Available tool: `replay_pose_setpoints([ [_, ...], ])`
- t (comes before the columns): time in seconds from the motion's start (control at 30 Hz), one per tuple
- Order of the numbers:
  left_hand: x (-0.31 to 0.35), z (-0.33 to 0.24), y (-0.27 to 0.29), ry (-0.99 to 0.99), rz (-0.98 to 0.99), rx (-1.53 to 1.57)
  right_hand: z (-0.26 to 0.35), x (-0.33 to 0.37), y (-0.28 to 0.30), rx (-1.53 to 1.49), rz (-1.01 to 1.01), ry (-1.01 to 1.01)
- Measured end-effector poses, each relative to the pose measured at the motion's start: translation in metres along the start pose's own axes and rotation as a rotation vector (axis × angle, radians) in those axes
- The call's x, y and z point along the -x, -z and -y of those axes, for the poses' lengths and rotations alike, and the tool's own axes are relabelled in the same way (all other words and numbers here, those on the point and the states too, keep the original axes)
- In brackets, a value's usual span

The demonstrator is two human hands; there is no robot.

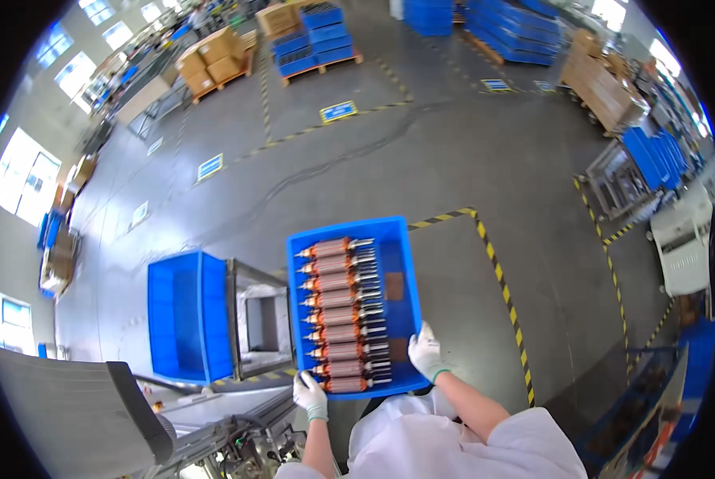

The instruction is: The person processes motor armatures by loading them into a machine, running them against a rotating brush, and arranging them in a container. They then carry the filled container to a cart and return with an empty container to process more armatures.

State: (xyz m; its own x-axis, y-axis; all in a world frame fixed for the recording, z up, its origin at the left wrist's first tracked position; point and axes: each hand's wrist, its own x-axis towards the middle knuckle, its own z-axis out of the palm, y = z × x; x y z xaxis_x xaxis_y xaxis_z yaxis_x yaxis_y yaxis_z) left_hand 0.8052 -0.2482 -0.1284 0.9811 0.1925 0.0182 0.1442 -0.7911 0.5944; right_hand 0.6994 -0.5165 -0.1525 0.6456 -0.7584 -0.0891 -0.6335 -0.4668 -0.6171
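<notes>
I carry a blue plastic bin [411, 275] in front of my body, one hand on each side of its near end. Several motor armatures [337, 318], with striped metal cores, orange ends and thin shafts, lie side by side along its left part. Brown patches show on the bin's floor to their right. My left hand [310, 397], in a white glove with a green cuff, grips the near left corner. My right hand [426, 354], gloved the same way, is closed on the right wall near its corner. Fingers of both hands are partly hidden by the bin.
Another blue bin [183, 315] stands left, beside a metal frame stand [260, 319]. Machinery [250, 439] is close at lower left, by a grey panel [78, 407]. Yellow-black tape [497, 279] marks the floor. Blue crates [325, 36] and cartons [214, 56] stand far off; a white cart [685, 243] is right.
</notes>
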Motion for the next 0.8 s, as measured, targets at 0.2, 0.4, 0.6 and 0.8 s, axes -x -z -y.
replay_pose_setpoints([
  [0.2, -0.012, -0.003, -0.026, 0.076, -0.012, 0.039, 0.017, -0.064, 0.0, 0.026, 0.152, 0.02],
  [0.4, -0.036, -0.051, -0.055, 0.173, -0.101, 0.078, 0.038, -0.161, -0.018, 0.02, 0.184, 0.204],
  [0.6, -0.073, -0.086, -0.078, 0.29, -0.164, 0.125, 0.089, -0.256, -0.049, 0.052, 0.27, 0.349],
  [0.8, -0.115, -0.106, -0.105, 0.386, -0.214, 0.087, 0.16, -0.344, -0.09, 0.202, 0.485, 0.436],
])
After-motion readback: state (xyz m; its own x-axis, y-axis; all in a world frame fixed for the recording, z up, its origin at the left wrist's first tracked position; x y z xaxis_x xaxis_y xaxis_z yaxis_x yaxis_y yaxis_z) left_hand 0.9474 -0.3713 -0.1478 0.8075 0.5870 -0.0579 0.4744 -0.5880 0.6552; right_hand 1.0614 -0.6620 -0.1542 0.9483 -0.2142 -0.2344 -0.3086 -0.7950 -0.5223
